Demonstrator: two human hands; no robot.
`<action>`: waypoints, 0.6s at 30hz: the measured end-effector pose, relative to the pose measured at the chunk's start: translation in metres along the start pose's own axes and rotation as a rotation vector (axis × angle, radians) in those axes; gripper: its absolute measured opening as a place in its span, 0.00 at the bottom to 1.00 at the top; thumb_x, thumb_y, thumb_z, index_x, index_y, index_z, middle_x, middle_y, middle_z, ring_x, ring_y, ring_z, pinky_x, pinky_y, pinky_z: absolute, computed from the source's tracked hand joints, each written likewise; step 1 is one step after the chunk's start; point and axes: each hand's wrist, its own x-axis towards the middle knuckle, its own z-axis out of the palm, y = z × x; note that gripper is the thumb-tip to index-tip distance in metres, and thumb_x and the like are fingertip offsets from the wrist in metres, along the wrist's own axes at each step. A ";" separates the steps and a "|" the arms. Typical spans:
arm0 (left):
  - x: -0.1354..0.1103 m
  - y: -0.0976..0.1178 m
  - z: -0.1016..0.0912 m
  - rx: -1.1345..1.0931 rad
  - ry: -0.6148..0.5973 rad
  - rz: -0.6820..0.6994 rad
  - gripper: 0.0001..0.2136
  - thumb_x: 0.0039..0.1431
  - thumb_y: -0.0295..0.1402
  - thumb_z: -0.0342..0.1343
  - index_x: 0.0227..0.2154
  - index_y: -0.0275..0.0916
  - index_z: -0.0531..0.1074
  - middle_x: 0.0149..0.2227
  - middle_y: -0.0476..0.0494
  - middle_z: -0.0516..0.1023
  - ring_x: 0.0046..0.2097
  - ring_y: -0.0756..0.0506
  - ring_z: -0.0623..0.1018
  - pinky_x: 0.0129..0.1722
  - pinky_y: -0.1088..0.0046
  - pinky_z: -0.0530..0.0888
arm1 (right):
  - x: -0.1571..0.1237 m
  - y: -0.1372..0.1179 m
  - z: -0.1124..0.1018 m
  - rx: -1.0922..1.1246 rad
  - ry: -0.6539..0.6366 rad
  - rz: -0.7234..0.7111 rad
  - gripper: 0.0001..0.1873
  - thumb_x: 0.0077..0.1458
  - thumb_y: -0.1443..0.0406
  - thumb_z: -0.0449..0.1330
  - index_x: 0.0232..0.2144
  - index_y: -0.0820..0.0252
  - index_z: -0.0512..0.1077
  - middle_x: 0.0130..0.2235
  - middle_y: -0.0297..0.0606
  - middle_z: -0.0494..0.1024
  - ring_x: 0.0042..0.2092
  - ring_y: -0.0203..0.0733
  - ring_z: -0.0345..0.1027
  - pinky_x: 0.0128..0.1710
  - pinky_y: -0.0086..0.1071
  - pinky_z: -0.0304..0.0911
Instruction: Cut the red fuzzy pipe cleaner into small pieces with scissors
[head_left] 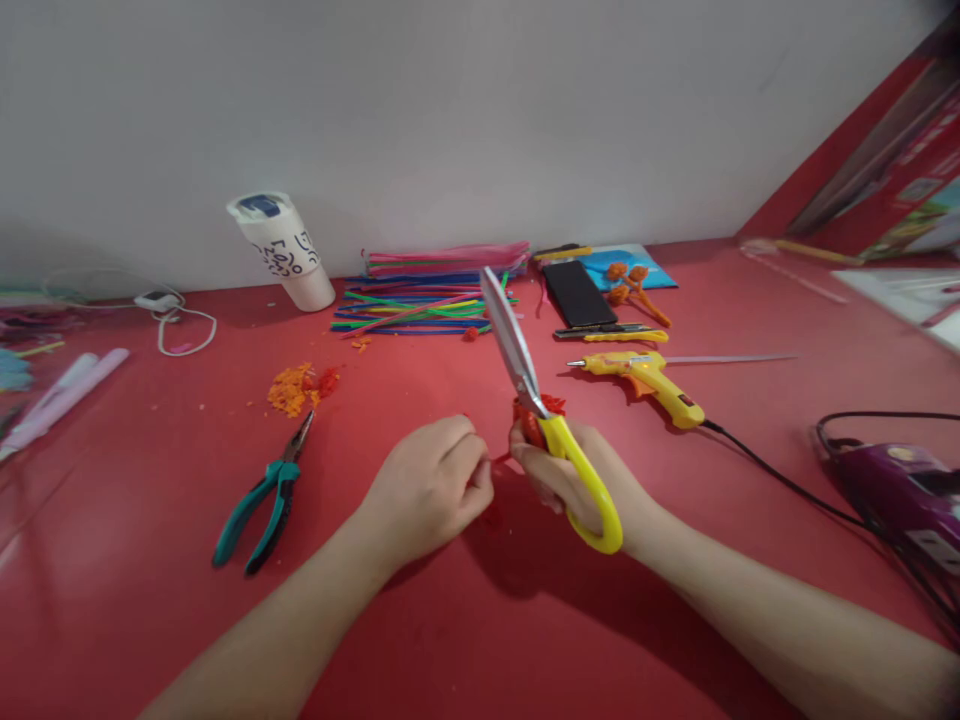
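My right hand [577, 480] is closed round the yellow handles of a pair of scissors [525, 380], whose metal blades point up and away from me. A fuzzy red piece [551, 404] sits against the scissors' pivot, by my right fingers. My left hand [435, 485] is curled in a pinch just left of it, on a thin red strand [501, 458] that runs between both hands. Both hands hover low over the red table [465, 620].
Teal-handled pliers [266, 500] lie to the left, near orange and red fluff scraps [300, 388]. Coloured pipe cleaners [427, 295], a tilted white cup [285, 250], a phone [576, 293] and a corded yellow glue gun [649, 378] lie beyond. A purple appliance [900, 490] sits right.
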 end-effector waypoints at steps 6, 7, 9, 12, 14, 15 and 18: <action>0.003 -0.020 -0.001 0.020 0.075 -0.227 0.07 0.55 0.28 0.45 0.23 0.37 0.64 0.30 0.45 0.65 0.33 0.48 0.66 0.36 0.71 0.65 | 0.005 0.002 -0.010 -0.017 -0.008 -0.024 0.10 0.48 0.63 0.48 0.18 0.57 0.54 0.12 0.23 0.55 0.15 0.30 0.52 0.18 0.26 0.51; 0.003 -0.020 0.000 -0.016 0.091 -0.260 0.05 0.54 0.26 0.46 0.26 0.37 0.65 0.32 0.44 0.65 0.35 0.47 0.67 0.37 0.70 0.65 | 0.005 0.002 -0.010 -0.033 -0.003 -0.015 0.10 0.48 0.63 0.49 0.18 0.57 0.54 0.12 0.23 0.55 0.15 0.29 0.52 0.18 0.25 0.51; 0.003 -0.016 0.000 -0.125 0.112 -0.290 0.05 0.52 0.24 0.48 0.31 0.37 0.65 0.35 0.44 0.65 0.37 0.48 0.67 0.39 0.70 0.66 | 0.005 0.001 -0.008 -0.071 0.024 0.014 0.08 0.46 0.64 0.50 0.18 0.57 0.55 0.12 0.23 0.55 0.15 0.29 0.51 0.17 0.24 0.49; 0.003 -0.003 0.001 -0.299 0.086 -0.278 0.02 0.53 0.28 0.50 0.30 0.39 0.67 0.33 0.47 0.66 0.36 0.49 0.68 0.38 0.72 0.66 | 0.004 0.000 -0.003 -0.137 0.054 0.055 0.04 0.43 0.67 0.51 0.20 0.57 0.57 0.13 0.22 0.55 0.14 0.28 0.49 0.15 0.24 0.47; 0.002 0.005 0.001 -0.371 0.049 -0.270 0.02 0.52 0.30 0.51 0.28 0.39 0.68 0.31 0.47 0.67 0.35 0.49 0.69 0.36 0.73 0.66 | 0.004 0.001 0.001 -0.160 0.044 0.053 0.04 0.43 0.67 0.51 0.20 0.57 0.58 0.13 0.22 0.55 0.15 0.28 0.50 0.15 0.24 0.47; 0.002 0.008 0.001 -0.388 0.032 -0.277 0.02 0.52 0.29 0.51 0.27 0.39 0.68 0.30 0.48 0.67 0.35 0.49 0.69 0.35 0.73 0.66 | 0.004 0.002 0.002 -0.165 0.035 0.045 0.04 0.42 0.68 0.51 0.20 0.57 0.58 0.14 0.23 0.55 0.15 0.27 0.50 0.16 0.24 0.48; 0.002 0.012 0.003 -0.423 -0.003 -0.326 0.04 0.50 0.26 0.51 0.23 0.38 0.67 0.28 0.49 0.67 0.32 0.50 0.69 0.33 0.74 0.65 | 0.004 0.003 0.005 -0.161 0.006 0.017 0.04 0.43 0.67 0.51 0.20 0.58 0.59 0.15 0.23 0.55 0.16 0.27 0.51 0.16 0.23 0.48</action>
